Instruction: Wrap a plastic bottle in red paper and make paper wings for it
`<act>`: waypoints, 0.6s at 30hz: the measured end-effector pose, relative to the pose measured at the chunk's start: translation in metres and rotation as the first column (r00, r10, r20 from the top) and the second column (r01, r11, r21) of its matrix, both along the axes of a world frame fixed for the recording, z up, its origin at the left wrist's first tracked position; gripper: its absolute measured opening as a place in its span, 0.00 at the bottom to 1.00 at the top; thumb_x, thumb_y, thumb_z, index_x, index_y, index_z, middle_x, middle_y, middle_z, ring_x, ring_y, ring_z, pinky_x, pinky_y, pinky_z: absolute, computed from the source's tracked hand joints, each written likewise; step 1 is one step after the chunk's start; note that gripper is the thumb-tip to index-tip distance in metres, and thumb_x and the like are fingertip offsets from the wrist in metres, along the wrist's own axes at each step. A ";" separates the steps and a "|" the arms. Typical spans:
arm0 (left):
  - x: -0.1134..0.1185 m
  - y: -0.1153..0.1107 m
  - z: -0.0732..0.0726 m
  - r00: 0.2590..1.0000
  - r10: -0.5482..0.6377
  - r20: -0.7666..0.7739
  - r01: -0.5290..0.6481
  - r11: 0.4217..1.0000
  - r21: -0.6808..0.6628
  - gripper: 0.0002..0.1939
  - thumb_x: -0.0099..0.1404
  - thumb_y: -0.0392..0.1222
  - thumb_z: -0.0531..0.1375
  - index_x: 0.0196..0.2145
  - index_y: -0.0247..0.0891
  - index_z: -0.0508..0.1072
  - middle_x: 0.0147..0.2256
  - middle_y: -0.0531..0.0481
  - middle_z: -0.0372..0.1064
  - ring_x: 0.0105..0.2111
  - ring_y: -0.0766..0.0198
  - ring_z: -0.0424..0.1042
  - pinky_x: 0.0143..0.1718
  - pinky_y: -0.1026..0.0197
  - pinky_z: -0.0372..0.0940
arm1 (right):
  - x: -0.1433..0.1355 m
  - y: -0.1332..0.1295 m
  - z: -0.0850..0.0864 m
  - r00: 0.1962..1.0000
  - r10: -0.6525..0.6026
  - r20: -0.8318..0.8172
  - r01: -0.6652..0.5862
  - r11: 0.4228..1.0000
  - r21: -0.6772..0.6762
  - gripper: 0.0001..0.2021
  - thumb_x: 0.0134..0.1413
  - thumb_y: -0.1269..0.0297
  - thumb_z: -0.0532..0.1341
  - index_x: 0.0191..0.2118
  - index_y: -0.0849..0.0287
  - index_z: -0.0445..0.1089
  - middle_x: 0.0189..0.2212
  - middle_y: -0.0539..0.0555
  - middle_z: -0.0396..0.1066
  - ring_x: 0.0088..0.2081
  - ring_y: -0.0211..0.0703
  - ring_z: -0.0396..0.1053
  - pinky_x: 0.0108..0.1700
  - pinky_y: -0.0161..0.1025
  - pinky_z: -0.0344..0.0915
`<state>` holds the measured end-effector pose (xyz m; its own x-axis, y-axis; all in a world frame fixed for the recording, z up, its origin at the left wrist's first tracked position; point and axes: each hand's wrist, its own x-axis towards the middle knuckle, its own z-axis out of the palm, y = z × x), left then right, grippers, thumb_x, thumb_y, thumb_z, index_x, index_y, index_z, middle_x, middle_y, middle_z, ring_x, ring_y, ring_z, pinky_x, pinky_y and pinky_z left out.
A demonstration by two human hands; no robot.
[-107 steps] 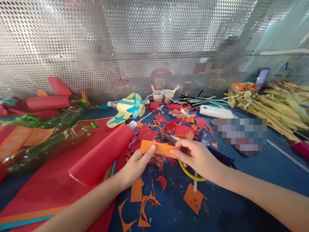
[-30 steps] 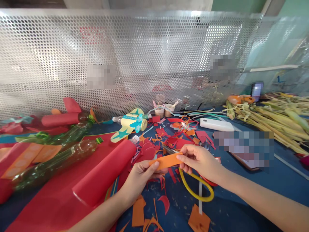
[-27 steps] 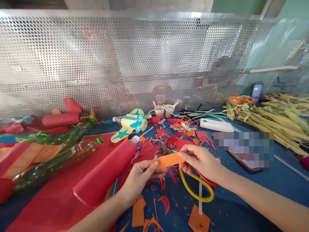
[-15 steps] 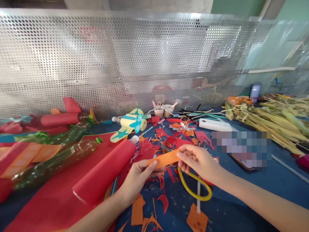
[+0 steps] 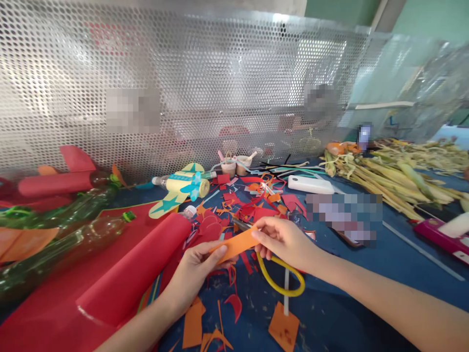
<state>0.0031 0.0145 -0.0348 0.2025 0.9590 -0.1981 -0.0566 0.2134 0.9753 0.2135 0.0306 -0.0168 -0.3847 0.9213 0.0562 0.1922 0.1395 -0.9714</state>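
An orange paper strip (image 5: 237, 244) is stretched between my two hands above the blue table. My left hand (image 5: 205, 264) pinches its left end, thumb on top. At the other end, my right hand (image 5: 280, 240) grips it between thumb and fingers. Just below the right hand lie the yellow handles (image 5: 300, 288) of a pair of scissors, partly hidden by that hand. Left of my left hand rests a bottle wrapped in red paper (image 5: 135, 269) with a white cap. Red and orange paper scraps (image 5: 234, 305) are scattered under and around both hands.
A yellow bottle plane with blue stars (image 5: 176, 186) lies behind. Green bottles (image 5: 69, 239) are at left. Two small cups (image 5: 244, 165) stand by a perforated clear sheet (image 5: 227, 73). A white glue gun-like object (image 5: 309, 184), a blurred phone and dried husks (image 5: 395, 176) lie at right.
The view has turned to the right, so the things on the table sit further left. Both hands still hold the orange strip in much the same pose.
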 end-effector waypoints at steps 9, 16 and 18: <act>0.000 0.002 0.000 0.999 -0.039 -0.010 0.039 0.999 -0.009 0.15 0.52 0.53 0.67 0.35 0.44 0.81 0.30 0.52 0.80 0.31 0.62 0.76 0.34 0.66 0.70 | 0.001 0.000 0.000 1.000 -0.006 0.015 0.006 0.999 0.032 0.10 0.60 0.60 0.54 0.30 0.59 0.61 0.19 0.47 0.68 0.19 0.31 0.67 0.23 0.30 0.66; -0.002 -0.001 0.001 0.997 -0.075 -0.004 0.075 0.996 -0.042 0.15 0.54 0.51 0.66 0.37 0.42 0.81 0.32 0.49 0.80 0.32 0.60 0.76 0.36 0.63 0.69 | 0.001 -0.001 0.003 0.999 -0.004 0.044 0.003 1.000 0.026 0.09 0.59 0.61 0.53 0.30 0.58 0.60 0.19 0.47 0.68 0.18 0.32 0.67 0.23 0.31 0.66; -0.002 -0.001 0.001 0.997 -0.079 -0.007 0.079 0.996 -0.032 0.15 0.54 0.50 0.67 0.38 0.42 0.80 0.32 0.50 0.80 0.32 0.60 0.76 0.35 0.64 0.69 | 0.001 -0.002 0.004 0.997 0.003 0.073 -0.005 1.000 0.031 0.09 0.59 0.62 0.53 0.30 0.58 0.61 0.19 0.47 0.68 0.18 0.32 0.67 0.23 0.31 0.66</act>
